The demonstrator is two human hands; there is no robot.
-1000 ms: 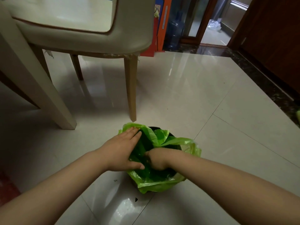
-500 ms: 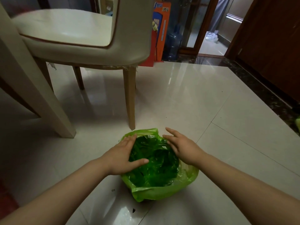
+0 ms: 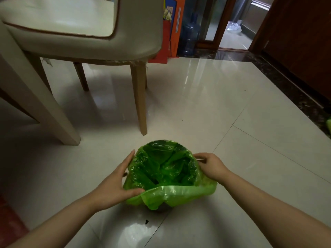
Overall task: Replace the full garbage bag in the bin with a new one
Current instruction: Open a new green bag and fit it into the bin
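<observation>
A small dark bin [image 3: 160, 208] stands on the floor, almost wholly covered by a translucent green garbage bag [image 3: 166, 169]. The bag lines the inside and its mouth is folded out over the rim, hanging loosely at the near side. My left hand [image 3: 116, 183] lies flat against the bin's left side, thumb pressing the bag's folded edge. My right hand [image 3: 210, 165] pinches the bag's edge at the right rim. The bag's inside looks hollow, with crumpled plastic at the bottom.
A cream chair [image 3: 86, 31] stands just beyond the bin, its front leg [image 3: 140, 101] close to the far rim. A table leg [image 3: 35, 97] slants at left. Glossy tile floor [image 3: 223, 122] spreads to the right. A water bottle [image 3: 190, 33] and doorway lie far back.
My right hand came out of the bag and moved to the right rim. My left hand shifted to the outer left side. The bag's mouth has spread open over the rim.
</observation>
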